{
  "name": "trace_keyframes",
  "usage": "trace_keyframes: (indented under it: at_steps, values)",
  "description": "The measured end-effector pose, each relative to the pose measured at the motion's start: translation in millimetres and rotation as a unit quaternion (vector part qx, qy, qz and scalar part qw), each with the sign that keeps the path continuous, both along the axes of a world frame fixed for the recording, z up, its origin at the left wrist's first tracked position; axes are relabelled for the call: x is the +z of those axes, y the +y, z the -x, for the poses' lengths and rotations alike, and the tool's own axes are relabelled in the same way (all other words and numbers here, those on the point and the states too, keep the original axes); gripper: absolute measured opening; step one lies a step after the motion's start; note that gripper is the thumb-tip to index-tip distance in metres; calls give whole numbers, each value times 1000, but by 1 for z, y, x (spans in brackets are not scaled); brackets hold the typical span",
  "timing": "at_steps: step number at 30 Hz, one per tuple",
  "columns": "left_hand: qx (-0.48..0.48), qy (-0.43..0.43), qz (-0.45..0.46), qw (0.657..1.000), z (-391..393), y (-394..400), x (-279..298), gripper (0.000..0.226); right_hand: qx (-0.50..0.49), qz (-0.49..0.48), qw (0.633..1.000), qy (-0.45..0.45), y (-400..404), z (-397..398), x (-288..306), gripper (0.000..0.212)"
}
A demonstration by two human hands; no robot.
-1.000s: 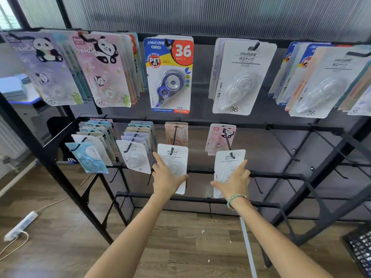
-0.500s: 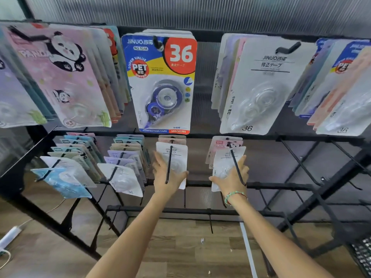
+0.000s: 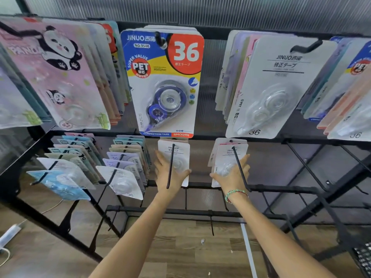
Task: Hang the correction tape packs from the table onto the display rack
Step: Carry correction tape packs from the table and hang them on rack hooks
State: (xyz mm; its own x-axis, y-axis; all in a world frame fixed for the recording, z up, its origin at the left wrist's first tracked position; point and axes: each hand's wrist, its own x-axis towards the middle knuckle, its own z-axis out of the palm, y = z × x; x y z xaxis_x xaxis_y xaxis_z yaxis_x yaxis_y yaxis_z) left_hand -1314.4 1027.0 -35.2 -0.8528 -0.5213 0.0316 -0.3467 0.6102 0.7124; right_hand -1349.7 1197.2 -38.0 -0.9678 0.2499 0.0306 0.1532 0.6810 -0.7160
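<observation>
over the last second both white packs have slid back along their hooks toward the rack. the left hand (image 3: 170, 173) has pushed the left pack (image 3: 174, 157) from the hook tip to deep on the hook (image 3: 170, 167); the right hand (image 3: 230, 176) has done the same with the right pack (image 3: 228, 157). the camera has closed in, so the top-row packs at 12 o'clock look larger.

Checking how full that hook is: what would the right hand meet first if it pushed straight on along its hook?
The right hand, pressing a white pack, would probably meet the pink pack behind first; depth is unclear.
</observation>
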Motion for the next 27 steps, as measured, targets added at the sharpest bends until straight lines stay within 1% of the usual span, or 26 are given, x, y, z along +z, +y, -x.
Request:
trace_keyframes:
  at_steps: [4, 6, 9, 12, 15, 17, 22, 27]
  values:
    - [-14, 1, 12, 1000, -6, -3, -1, 137, 4, 18, 1000, -5, 0, -4, 2, 138]
    - [-17, 2, -10, 1000, -12, -4, 0, 138, 14, 22, 1000, -11, 1, -10, 3, 136]
    - [-29, 11, -15, 999, -27, -6, 1, 136, 36, 0, 999, -20, 5, -23, 6, 130]
    - [-45, 16, 5, 999, -47, -5, 4, 127, 64, -40, 997, -18, 11, -43, 10, 120]
    - [-63, 13, 39, 997, -73, 0, 9, 113, 82, -54, 995, -24, 16, -68, 16, 110]
    - [-71, 19, 55, 996, -93, 2, 10, 106, 90, -68, 994, -12, 18, -84, 18, 104]
    - [-41, 5, 71, 997, -159, -3, 15, 99, 146, -97, 984, -4, 12, -128, 26, 99]
    - [11, -2, 62, 998, -224, -31, 24, 94, 221, -117, 968, 6, -23, -172, 37, 93]
